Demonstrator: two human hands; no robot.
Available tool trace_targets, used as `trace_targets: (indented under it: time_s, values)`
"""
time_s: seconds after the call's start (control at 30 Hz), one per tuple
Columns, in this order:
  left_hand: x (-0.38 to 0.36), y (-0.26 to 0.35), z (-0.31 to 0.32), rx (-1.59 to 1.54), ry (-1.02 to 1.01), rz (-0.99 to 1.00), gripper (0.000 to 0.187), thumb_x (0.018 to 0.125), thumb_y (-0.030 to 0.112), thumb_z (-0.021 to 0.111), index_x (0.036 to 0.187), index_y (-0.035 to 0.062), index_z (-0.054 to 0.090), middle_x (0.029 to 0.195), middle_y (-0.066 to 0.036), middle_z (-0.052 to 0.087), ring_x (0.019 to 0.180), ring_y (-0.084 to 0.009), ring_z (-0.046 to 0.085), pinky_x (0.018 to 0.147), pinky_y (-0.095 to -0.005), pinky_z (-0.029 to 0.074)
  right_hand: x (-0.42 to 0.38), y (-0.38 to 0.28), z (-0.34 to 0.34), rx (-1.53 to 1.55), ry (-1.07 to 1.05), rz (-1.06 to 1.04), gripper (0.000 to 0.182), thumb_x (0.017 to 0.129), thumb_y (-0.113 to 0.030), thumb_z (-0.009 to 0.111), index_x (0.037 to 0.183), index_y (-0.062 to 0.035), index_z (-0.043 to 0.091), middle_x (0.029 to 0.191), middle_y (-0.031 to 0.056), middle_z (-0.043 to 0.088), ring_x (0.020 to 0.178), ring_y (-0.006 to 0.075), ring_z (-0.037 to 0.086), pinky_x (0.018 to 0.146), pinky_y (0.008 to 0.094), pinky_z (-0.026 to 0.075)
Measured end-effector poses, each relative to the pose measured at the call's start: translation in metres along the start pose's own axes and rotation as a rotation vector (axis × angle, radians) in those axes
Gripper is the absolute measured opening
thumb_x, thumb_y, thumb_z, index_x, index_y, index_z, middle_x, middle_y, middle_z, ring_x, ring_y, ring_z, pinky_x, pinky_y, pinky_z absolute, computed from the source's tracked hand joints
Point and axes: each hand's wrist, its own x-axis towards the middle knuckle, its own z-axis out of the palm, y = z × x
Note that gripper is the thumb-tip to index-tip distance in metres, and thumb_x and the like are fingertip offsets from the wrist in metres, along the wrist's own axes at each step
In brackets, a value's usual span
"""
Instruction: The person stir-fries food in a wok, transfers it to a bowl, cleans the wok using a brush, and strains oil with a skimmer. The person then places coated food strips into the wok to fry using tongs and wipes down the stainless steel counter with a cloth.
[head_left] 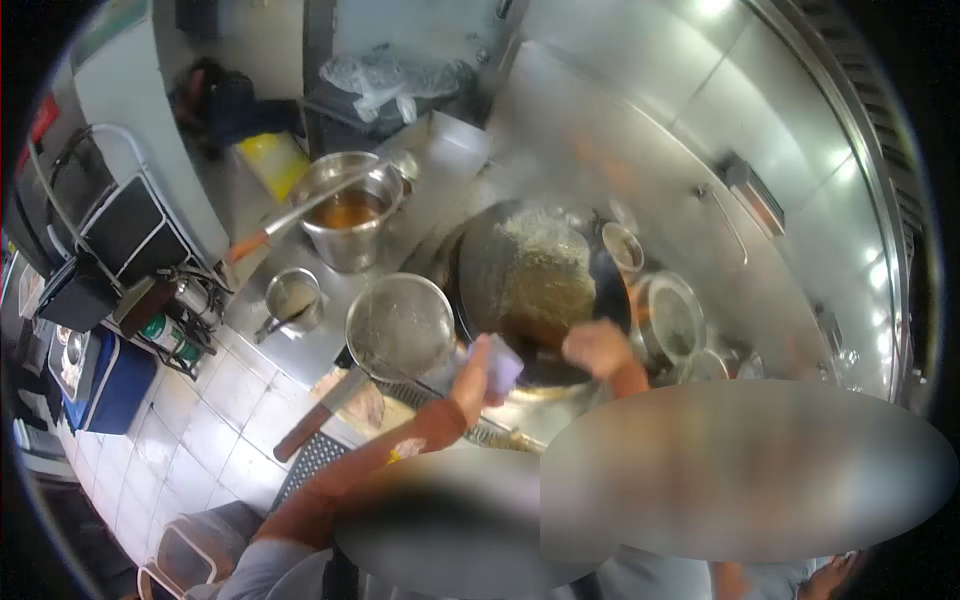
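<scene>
My left hand [476,378] is closed around a light purple item [503,367] at the near left edge of a large dark wok [475,270]. Brownish, bubbling liquid [548,285] fills part of the wok. Over the wok's near right side is my right hand [598,350], blurred; its fingers look curled, and whether it holds anything is unclear. Left of the wok, a round mesh strainer [400,325] lies beside my left forearm.
A metal pot of brown liquid [345,215] with a ladle across it stands back left, near a small metal cup [295,298]. Bowls [672,318] line the right side. A cleaver [320,415] lies front left. Another person [830,578] is at the bottom right.
</scene>
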Motion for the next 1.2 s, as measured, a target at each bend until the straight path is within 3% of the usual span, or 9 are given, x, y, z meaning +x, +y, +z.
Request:
trace_targets:
  time_s: [0.07,0.33,0.43,0.47,0.53,0.63,0.8,0.93,1.2]
  values:
    - [0.010,0.001,0.022,0.157,0.069,0.049,0.054,0.088,0.060,0.051,0.100,0.0088,0.061,0.083,-0.007,0.067,0.063,-0.0172,0.062,0.052,-0.0325,0.050,0.063,0.032,-0.007,0.039,-0.071,0.305,0.036,0.080,-0.037,0.068,0.089,-0.0021,0.070,0.059,0.0107,0.059,0.043,0.0193,0.052,0.044,0.0348,0.047]
    - [0.022,-0.008,0.027,0.520,0.292,0.375,0.029,0.076,0.030,0.059,0.079,0.0016,0.062,0.073,-0.021,0.065,0.070,-0.0338,0.066,0.067,-0.0437,0.051,-0.037,-0.071,0.032,-0.086,0.064,0.075,0.046,0.085,-0.044,0.062,0.121,-0.0152,0.066,0.118,0.0227,0.063,0.114,0.0365,0.059,0.101,0.0409,0.043]
    - [0.036,-0.006,0.019,0.649,0.295,0.505,0.029,0.077,0.030,0.058,0.075,0.0016,0.062,0.071,-0.021,0.065,0.070,-0.0331,0.067,0.066,-0.0434,0.051,-0.008,-0.002,-0.011,-0.398,-0.183,0.075,0.024,0.082,-0.034,0.061,0.090,-0.0143,0.072,0.103,0.0092,0.070,0.092,0.0317,0.067,0.082,0.0417,0.054]
    - [0.029,0.006,0.022,0.628,0.317,0.457,0.031,0.077,0.032,0.057,0.071,0.0019,0.062,0.066,-0.020,0.065,0.066,-0.0332,0.067,0.065,-0.0428,0.052,0.029,0.044,-0.012,-0.965,-0.260,-0.327,0.024,0.082,-0.032,0.059,0.082,-0.0107,0.069,0.091,0.0106,0.070,0.083,0.0298,0.068,0.072,0.0413,0.055]
    - [0.028,0.023,0.014,0.624,0.330,0.435,0.033,0.078,0.032,0.056,0.070,0.0009,0.063,0.062,-0.019,0.064,0.063,-0.0332,0.067,0.065,-0.0423,0.053,0.080,0.027,-0.039,-0.347,-0.298,0.288,0.025,0.082,-0.029,0.060,0.077,-0.0053,0.068,0.090,0.0129,0.071,0.078,0.0268,0.069,0.063,0.0369,0.052]
    - [0.041,0.045,-0.008,0.698,0.369,0.493,0.039,0.079,0.034,0.056,0.070,-0.0030,0.065,0.059,-0.019,0.064,0.061,-0.0324,0.068,0.064,-0.0411,0.055,0.100,0.029,0.030,-0.115,0.214,0.239,0.031,0.084,-0.034,0.059,0.088,-0.0061,0.071,0.094,0.0172,0.070,0.084,0.0319,0.068,0.073,0.0416,0.052]
    - [0.024,0.082,-0.016,0.866,0.364,0.429,0.047,0.076,0.038,0.060,0.076,-0.0090,0.065,0.074,-0.028,0.066,0.076,-0.0404,0.068,0.072,-0.0449,0.054,-0.020,-0.081,0.063,-0.230,0.126,0.212,0.048,0.086,-0.045,0.059,0.126,-0.0181,0.062,0.098,0.0271,0.065,0.099,0.0431,0.062,0.089,0.0482,0.049]
    - [0.052,0.067,-0.025,0.776,0.252,0.405,0.054,0.076,0.038,0.061,0.090,-0.0140,0.063,0.086,-0.033,0.065,0.089,-0.0428,0.066,0.082,-0.0462,0.052,-0.043,-0.036,-0.014,-0.546,-0.223,0.092,0.048,0.088,-0.048,0.057,0.126,-0.0192,0.061,0.107,0.0264,0.064,0.098,0.0424,0.062,0.087,0.0487,0.049]
    - [0.021,0.087,-0.018,0.796,0.229,0.374,0.029,0.078,0.027,0.057,0.072,-0.0005,0.067,0.066,-0.019,0.067,0.061,-0.0267,0.069,0.064,-0.0380,0.055,0.076,0.037,0.020,-0.706,0.072,0.197,0.037,0.089,-0.040,0.054,0.113,-0.0148,0.064,0.099,0.0141,0.070,0.094,0.0378,0.065,0.081,0.0487,0.051]
